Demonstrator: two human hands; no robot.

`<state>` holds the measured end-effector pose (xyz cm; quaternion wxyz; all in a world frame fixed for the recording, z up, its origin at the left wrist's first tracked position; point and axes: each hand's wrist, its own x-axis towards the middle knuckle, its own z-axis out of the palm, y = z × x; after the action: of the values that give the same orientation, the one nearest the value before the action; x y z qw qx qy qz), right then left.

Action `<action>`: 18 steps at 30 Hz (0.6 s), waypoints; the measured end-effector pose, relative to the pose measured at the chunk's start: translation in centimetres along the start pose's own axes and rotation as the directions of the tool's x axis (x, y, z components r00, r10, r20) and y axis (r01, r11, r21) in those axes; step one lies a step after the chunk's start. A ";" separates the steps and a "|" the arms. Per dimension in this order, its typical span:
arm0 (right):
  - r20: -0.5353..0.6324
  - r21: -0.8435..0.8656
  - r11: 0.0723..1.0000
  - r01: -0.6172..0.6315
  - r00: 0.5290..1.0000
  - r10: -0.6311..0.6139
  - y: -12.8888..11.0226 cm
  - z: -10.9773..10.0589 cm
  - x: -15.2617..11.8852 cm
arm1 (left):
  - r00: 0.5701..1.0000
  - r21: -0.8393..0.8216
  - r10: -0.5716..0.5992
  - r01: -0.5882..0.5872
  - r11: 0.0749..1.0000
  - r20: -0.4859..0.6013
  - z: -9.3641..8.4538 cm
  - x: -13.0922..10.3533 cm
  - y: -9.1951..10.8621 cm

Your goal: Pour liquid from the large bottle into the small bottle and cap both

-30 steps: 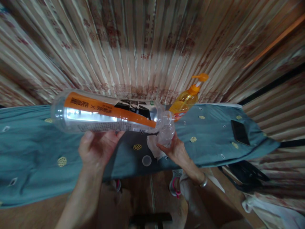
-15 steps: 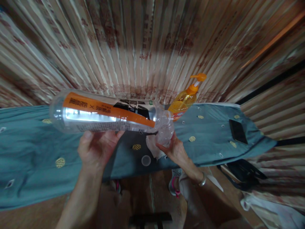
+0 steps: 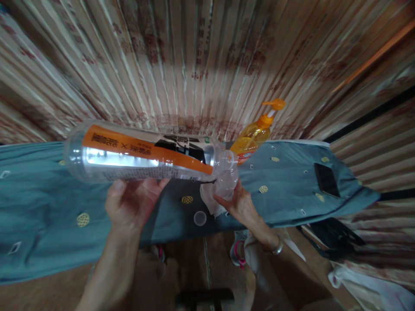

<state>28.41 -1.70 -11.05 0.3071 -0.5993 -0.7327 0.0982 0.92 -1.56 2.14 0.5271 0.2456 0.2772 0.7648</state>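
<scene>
A large clear plastic bottle [image 3: 142, 155] with an orange, silver and black label lies almost level in the air, its mouth to the right. My left hand [image 3: 134, 203] grips it from below, the fingers partly hidden behind it. My right hand [image 3: 238, 201] is closed around a small clear plastic container [image 3: 226, 183], held under the bottle's mouth; the two touch or nearly touch. Whether liquid passes between them I cannot make out. Under the container a white cloth or tissue [image 3: 209, 199] lies on the table. A round clear lid [image 3: 200, 218] rests near the table's front edge.
Behind the small container stands an orange pump bottle [image 3: 253, 136]. A dark phone [image 3: 326, 179] lies to the right on the green patterned tablecloth [image 3: 285, 194]. Pleated curtains [image 3: 181, 65] hang close behind the table. A black bag [image 3: 333, 237] is at the lower right.
The large bottle's base has shifted slightly left in the picture, while the pump bottle and phone appear slightly farther right. Both hands keep their hold.
</scene>
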 end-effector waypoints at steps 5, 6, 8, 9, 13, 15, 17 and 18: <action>0.007 0.020 1.000 -0.012 1.000 0.011 -0.1 -0.1 0.0 | 1.000 -0.006 0.008 -0.008 1.000 0.005 0.0 0.0 -0.1; 0.007 0.025 1.000 -0.009 1.000 0.009 -0.2 -0.1 0.1 | 1.000 -0.006 0.006 -0.006 1.000 0.002 -0.1 0.0 -0.1; 0.009 0.030 1.000 -0.008 1.000 0.007 -0.2 -0.1 0.1 | 1.000 0.004 -0.009 0.009 1.000 0.003 -0.2 0.0 0.0; 0.009 0.029 1.000 -0.009 1.000 0.009 -0.2 0.0 0.1 | 1.000 0.011 -0.020 0.020 1.000 0.004 -0.3 -0.1 0.1; 0.008 0.010 1.000 -0.018 1.000 0.017 -0.1 0.1 0.1 | 0.999 0.038 -0.054 0.053 0.998 0.004 -0.4 -0.2 0.3; 0.006 0.006 1.000 -0.016 1.000 0.016 0.0 0.1 0.1 | 0.999 0.039 -0.053 0.053 0.998 -0.003 -0.4 -0.2 0.3; 0.005 0.012 1.000 -0.011 1.000 0.011 0.0 0.1 0.1 | 0.999 0.039 -0.048 0.048 0.998 -0.005 -0.4 -0.2 0.3; 0.005 0.017 1.000 -0.009 1.000 0.009 0.1 0.1 0.1 | 0.999 0.042 -0.044 0.044 0.998 -0.007 -0.5 -0.2 0.3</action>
<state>28.38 -1.59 -11.14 0.3098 -0.5997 -0.7300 0.1074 0.51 -1.88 1.97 0.5378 0.2479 0.3002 0.7478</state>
